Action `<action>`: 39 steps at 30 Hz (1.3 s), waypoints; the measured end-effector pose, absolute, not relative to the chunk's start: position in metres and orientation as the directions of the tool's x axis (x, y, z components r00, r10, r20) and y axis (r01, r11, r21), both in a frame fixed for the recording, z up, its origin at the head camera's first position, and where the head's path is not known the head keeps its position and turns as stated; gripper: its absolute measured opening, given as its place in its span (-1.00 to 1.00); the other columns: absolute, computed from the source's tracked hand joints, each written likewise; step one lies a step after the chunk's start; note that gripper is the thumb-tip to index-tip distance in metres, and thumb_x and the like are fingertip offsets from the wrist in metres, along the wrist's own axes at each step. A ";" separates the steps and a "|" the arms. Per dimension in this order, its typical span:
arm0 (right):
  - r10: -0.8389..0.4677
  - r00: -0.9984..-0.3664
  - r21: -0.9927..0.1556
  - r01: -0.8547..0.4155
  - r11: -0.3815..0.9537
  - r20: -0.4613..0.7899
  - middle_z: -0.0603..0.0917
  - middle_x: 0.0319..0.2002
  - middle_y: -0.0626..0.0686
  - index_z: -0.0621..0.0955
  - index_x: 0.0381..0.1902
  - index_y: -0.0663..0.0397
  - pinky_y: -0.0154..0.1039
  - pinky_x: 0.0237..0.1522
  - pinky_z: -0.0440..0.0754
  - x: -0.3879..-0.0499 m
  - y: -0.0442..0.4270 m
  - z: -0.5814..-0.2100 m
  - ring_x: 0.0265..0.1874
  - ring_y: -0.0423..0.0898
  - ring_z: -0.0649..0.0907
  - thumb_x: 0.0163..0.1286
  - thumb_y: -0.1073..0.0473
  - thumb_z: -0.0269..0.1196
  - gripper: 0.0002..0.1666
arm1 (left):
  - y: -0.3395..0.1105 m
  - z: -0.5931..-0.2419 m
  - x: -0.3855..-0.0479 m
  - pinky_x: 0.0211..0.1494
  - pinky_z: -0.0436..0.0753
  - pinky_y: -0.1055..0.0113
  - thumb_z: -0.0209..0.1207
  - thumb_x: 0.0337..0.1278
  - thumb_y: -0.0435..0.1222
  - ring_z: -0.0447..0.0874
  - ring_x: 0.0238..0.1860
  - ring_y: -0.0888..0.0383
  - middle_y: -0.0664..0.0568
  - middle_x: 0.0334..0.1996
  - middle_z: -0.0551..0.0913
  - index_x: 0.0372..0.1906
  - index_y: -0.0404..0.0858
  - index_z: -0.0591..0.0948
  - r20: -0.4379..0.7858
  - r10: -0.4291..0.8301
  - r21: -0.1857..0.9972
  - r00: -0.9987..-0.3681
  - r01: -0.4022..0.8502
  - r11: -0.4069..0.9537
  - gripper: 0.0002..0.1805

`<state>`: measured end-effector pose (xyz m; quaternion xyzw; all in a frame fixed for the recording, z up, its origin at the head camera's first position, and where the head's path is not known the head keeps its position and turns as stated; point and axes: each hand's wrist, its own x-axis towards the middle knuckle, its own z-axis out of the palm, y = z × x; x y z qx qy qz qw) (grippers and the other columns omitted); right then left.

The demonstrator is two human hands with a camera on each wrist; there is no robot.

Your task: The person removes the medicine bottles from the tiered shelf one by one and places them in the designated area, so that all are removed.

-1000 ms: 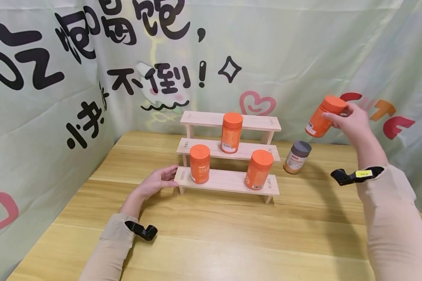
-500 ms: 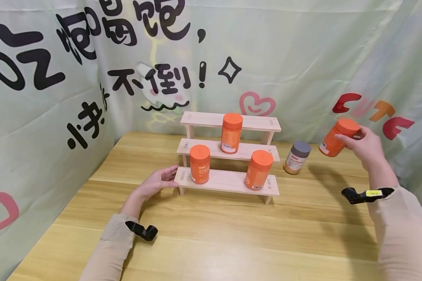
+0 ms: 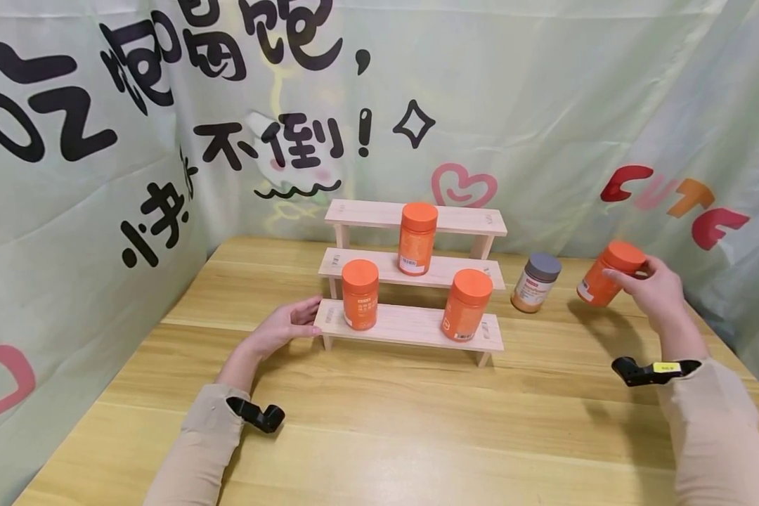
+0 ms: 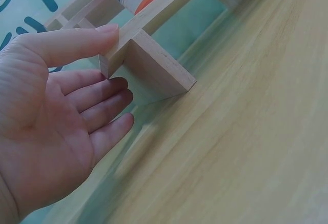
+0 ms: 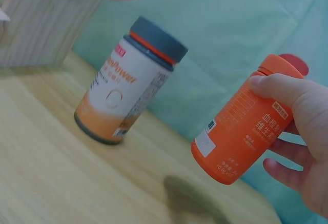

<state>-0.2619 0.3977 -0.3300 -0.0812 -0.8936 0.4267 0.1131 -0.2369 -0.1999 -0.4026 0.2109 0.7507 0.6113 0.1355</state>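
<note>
My right hand (image 3: 656,289) grips an orange supplement bottle (image 3: 609,274) near its lid. The right wrist view has this bottle (image 5: 241,126) tilted above the table, with its shadow apart below. Left of it stands a grey-lidded bottle (image 3: 535,283) with a white and orange label. At the left end of the three-step wooden display stand (image 3: 411,325), my left hand (image 3: 286,326) holds the lowest step. In the left wrist view, the thumb lies on the step's top and the other fingers reach around below its corner.
Two orange bottles, one at left (image 3: 360,295) and one at right (image 3: 466,305), stand on the lowest step. A third orange bottle (image 3: 417,239) is on the middle step. A printed curtain (image 3: 544,105) hangs behind the wooden table (image 3: 379,422).
My right hand has lowered the orange bottle toward the table, moving first right and down, then further down. My left hand and the display stand have stayed in place.
</note>
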 end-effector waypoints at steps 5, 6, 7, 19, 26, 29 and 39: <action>0.253 -0.959 -0.787 0.056 0.615 0.129 0.38 -0.05 0.02 0.17 0.30 0.40 -0.63 -0.44 0.42 -0.260 0.398 -0.342 -0.35 -0.42 0.35 0.23 -0.14 0.22 -0.07 | -0.199 -0.403 -0.237 0.36 0.08 -0.02 0.20 0.06 -0.39 0.04 0.34 -0.26 -0.38 0.35 0.04 0.36 -0.56 -0.01 0.055 0.484 0.975 -0.873 0.152 0.163 -0.15; 0.254 -0.958 -0.787 0.052 0.615 0.135 0.39 -0.07 -0.01 0.19 0.28 0.41 -0.62 -0.45 0.42 -0.260 0.398 -0.344 -0.36 -0.42 0.36 0.23 -0.12 0.22 -0.09 | -0.199 -0.403 -0.237 0.36 0.08 -0.02 0.21 0.06 -0.39 0.04 0.34 -0.27 -0.39 0.35 0.04 0.36 -0.56 -0.01 0.055 0.485 0.975 -0.873 0.152 0.163 -0.14; 0.255 -0.957 -0.785 0.049 0.617 0.141 0.39 -0.09 -0.04 0.21 0.26 0.41 -0.62 -0.45 0.42 -0.259 0.397 -0.346 -0.36 -0.42 0.36 0.23 -0.12 0.23 -0.11 | -0.199 -0.403 -0.237 0.36 0.08 -0.02 0.21 0.06 -0.39 0.04 0.34 -0.26 -0.38 0.35 0.04 0.36 -0.56 -0.01 0.051 0.482 0.975 -0.874 0.148 0.164 -0.14; 0.250 -0.958 -0.724 0.074 0.686 0.139 0.33 0.17 0.42 0.22 0.27 0.43 -0.43 -0.32 0.34 -0.259 0.394 -0.358 -0.28 -0.35 0.35 0.26 -0.15 0.18 -0.10 | -0.199 -0.401 -0.237 0.37 0.06 -0.01 0.19 0.07 -0.41 0.02 0.35 -0.26 -0.38 0.36 0.02 0.36 -0.56 -0.02 0.049 0.485 0.978 -0.873 0.141 0.155 -0.15; 0.222 -0.963 -0.720 0.045 0.692 0.153 0.34 0.16 0.43 0.23 0.27 0.45 -0.38 -0.28 0.36 -0.259 0.392 -0.360 -0.30 -0.44 0.32 0.28 -0.11 0.17 -0.14 | -0.199 -0.400 -0.236 0.37 0.06 -0.02 0.19 0.07 -0.41 0.01 0.35 -0.26 -0.37 0.36 0.02 0.36 -0.57 -0.02 0.054 0.482 0.975 -0.874 0.151 0.164 -0.16; 0.212 -0.967 -0.733 0.043 0.678 0.139 0.32 0.17 0.45 0.20 0.28 0.46 -0.42 -0.28 0.37 -0.260 0.392 -0.360 -0.26 -0.37 0.34 0.29 -0.09 0.17 -0.14 | -0.199 -0.400 -0.236 0.37 0.05 0.00 0.19 0.06 -0.40 0.01 0.36 -0.25 -0.37 0.37 0.02 0.36 -0.57 -0.02 0.054 0.482 0.978 -0.875 0.144 0.152 -0.15; 0.185 -0.976 -0.757 0.036 0.652 0.113 0.26 0.18 0.46 0.14 0.30 0.49 -0.61 -0.41 0.39 -0.262 0.396 -0.360 -0.26 -0.35 0.35 0.28 -0.07 0.20 -0.09 | -0.199 -0.401 -0.236 0.37 0.05 -0.01 0.18 0.07 -0.43 0.01 0.35 -0.26 -0.38 0.36 0.01 0.35 -0.59 -0.02 0.060 0.486 0.978 -0.872 0.148 0.146 -0.16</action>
